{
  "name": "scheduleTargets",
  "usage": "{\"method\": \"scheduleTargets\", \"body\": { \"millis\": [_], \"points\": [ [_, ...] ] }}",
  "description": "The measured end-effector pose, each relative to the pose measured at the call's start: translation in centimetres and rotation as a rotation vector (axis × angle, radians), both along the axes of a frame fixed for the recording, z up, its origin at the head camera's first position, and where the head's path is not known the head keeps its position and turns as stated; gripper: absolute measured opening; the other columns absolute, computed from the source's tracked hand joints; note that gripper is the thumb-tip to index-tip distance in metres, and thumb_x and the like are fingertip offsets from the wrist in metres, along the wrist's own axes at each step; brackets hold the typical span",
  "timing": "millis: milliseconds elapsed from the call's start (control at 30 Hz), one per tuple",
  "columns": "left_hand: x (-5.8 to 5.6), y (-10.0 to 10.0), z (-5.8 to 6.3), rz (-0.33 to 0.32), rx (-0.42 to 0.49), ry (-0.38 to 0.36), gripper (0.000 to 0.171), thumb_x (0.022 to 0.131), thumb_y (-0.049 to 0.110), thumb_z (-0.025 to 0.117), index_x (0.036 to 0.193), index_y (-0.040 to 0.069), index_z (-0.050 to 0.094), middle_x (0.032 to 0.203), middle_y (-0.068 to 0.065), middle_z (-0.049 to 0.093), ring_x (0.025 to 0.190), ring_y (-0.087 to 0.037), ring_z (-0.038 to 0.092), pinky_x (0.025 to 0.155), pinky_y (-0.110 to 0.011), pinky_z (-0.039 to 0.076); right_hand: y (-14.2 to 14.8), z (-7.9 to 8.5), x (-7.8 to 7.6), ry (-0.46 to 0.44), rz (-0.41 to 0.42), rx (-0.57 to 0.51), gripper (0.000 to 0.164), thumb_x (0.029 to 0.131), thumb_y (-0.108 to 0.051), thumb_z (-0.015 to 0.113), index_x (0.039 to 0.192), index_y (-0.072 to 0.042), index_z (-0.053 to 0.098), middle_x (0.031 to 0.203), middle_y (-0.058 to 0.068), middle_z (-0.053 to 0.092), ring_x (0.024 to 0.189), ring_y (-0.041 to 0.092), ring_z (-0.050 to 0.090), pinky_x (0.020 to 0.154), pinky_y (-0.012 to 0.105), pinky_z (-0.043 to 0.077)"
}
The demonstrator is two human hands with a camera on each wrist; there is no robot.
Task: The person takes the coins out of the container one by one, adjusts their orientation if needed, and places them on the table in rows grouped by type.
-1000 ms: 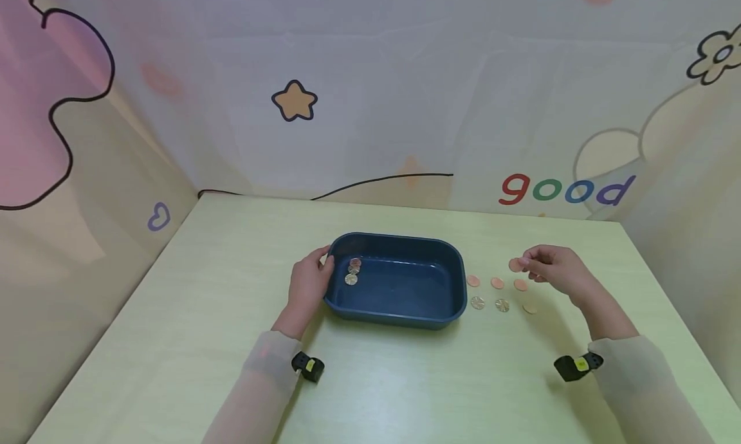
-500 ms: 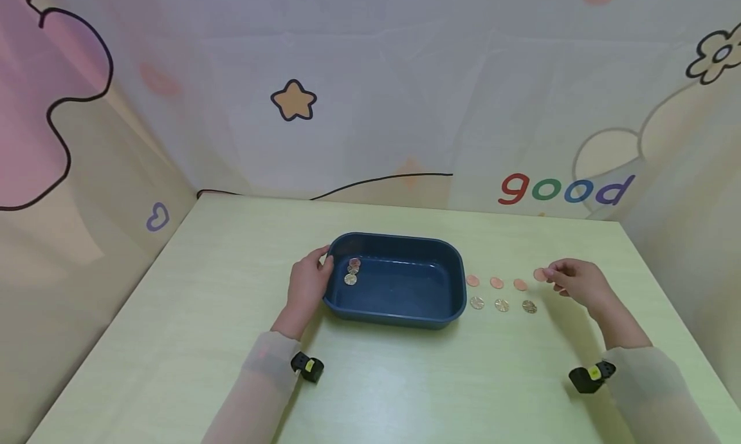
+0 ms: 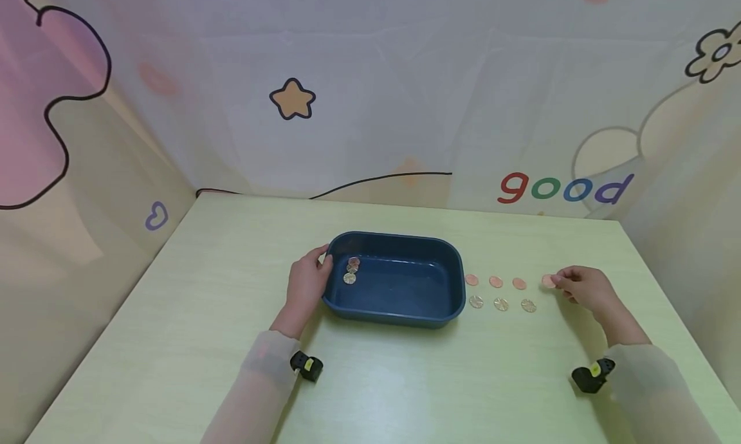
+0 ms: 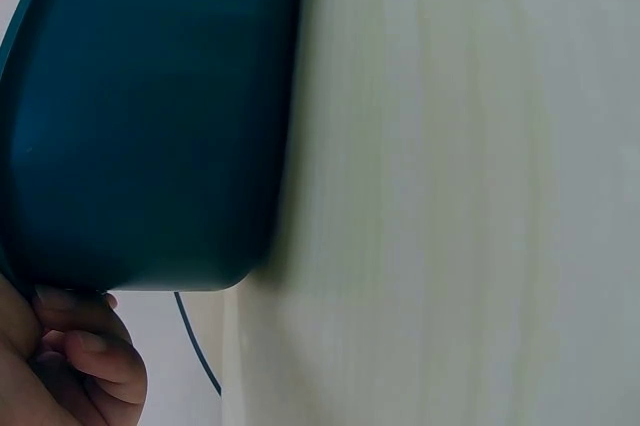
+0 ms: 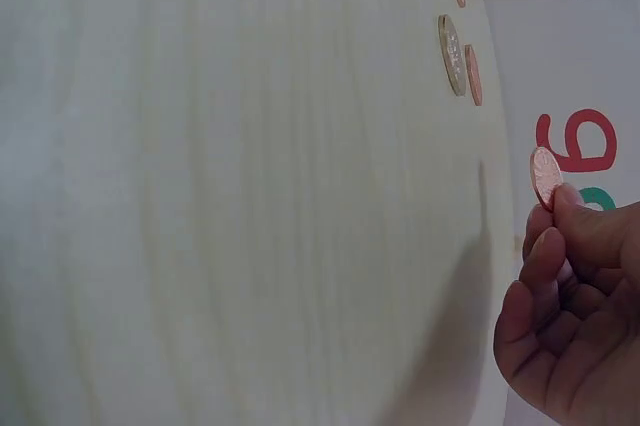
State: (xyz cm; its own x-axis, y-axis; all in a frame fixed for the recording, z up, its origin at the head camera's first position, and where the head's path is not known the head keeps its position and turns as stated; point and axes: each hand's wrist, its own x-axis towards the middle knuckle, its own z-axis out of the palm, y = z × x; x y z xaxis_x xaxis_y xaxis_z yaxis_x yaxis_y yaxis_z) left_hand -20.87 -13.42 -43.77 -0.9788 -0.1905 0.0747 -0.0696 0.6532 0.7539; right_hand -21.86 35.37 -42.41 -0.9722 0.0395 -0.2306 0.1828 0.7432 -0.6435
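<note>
Between thumb and fingertips, my right hand [image 3: 586, 286] pinches a copper-coloured coin [image 5: 545, 177] by its edge; the right wrist view has it raised above the table. To its left, three more copper coins [image 3: 495, 281] lie in a row, and nearer me is a row of three gold-coloured coins [image 3: 501, 304]. My left hand [image 3: 309, 278] grips the left end of a dark blue rectangular tub [image 3: 399, 320], thumb at the rim, with the other fingers partly hidden behind its wall. Inside, at its left, several coins [image 3: 350, 278] lie close together, copper at the far end and gold nearer me.
A pale wood-grain table [image 3: 370, 386] carries everything. Printed cloth [image 3: 370, 109] hangs along its back and both sides, close behind the tub. The coin rows begin right beside the tub's right wall.
My right hand has moved right and toward me with the copper coin, now beyond the right end of the copper row and lower. My left hand and the tub have stayed in place.
</note>
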Motion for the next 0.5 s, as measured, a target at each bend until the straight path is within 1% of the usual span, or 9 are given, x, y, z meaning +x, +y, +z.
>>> {"method": "scheduleTargets", "body": {
  "millis": [167,267,500],
  "points": [
    [-0.1,0.0,0.0,0.003,0.008,-0.021,0.041,0.104,0.019,0.055,0.139,0.000,0.062,0.062,0.001,0.042,0.056,-0.014,0.039,0.055,-0.026,0.030,0.2,-0.5,-0.2,-0.001,0.006,0.041,0.034,0.106,-0.018,0.052,0.111,0.016,0.057,0.083,0.004,0.061,0.077,0.014,0.050,0.064,0.023,0.043],
    [-0.1,0.0,-0.1,0.001,0.009,-0.029,0.041,0.104,0.019,0.055,0.140,0.001,0.061,0.062,0.002,0.042,0.056,-0.014,0.039,0.055,-0.026,0.031,0.3,-0.9,-0.4,0.001,0.009,0.053,0.034,0.106,-0.018,0.053,0.109,0.015,0.058,0.082,0.004,0.062,0.077,0.015,0.050,0.064,0.023,0.043],
    [-0.1,0.0,-0.1,0.000,0.003,-0.008,0.040,0.103,0.019,0.055,0.138,0.000,0.062,0.061,0.001,0.043,0.056,-0.014,0.039,0.055,-0.026,0.031,0.5,-1.3,-0.9,-0.011,0.004,0.093,0.033,0.105,-0.017,0.054,0.109,0.016,0.059,0.085,0.011,0.063,0.078,0.019,0.053,0.068,0.027,0.043]
  ]
}}
